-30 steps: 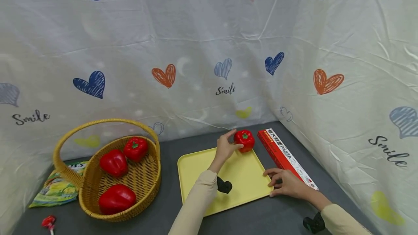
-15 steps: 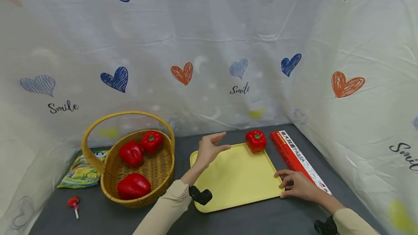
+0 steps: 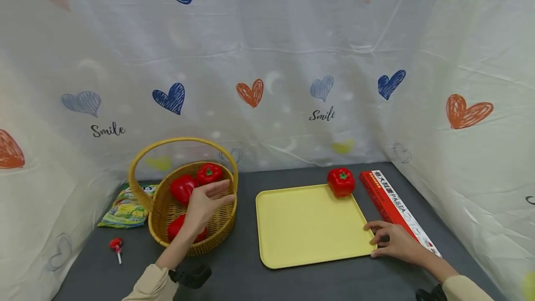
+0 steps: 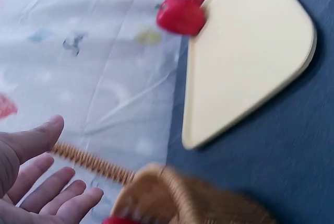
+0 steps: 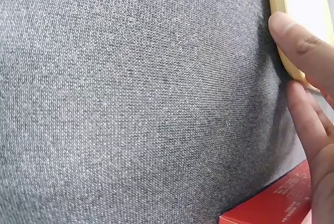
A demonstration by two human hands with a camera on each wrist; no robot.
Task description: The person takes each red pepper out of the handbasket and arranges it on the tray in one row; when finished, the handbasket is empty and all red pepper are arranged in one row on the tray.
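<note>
My left hand (image 3: 205, 206) hovers over the wicker basket (image 3: 227, 229) with relaxed, spread fingers and nothing in them. Inside the basket lie three red bell peppers: one at the back (image 3: 209, 173), another pepper (image 3: 183, 188) left of it, and a front pepper (image 3: 175, 227) partly hidden by my wrist. A further red bell pepper (image 3: 341, 181) sits at the back right corner of the yellow tray (image 3: 309, 231). At the tray's front right corner, my right hand (image 3: 394, 240) grips the edge, thumb on one side and fingers (image 5: 305, 112) on the other.
A red and white pasta box (image 3: 399, 212) lies right of the tray, close to my right hand. Left of the basket are a green and yellow snack bag (image 3: 127, 208) and a red lollipop (image 3: 116, 244). A printed white cloth (image 3: 284, 143) hangs behind the table.
My left hand has let go of the bell pepper at the tray's back right corner and moved left over the basket. The right hand stays at the tray corner. The head view has turned left.
</note>
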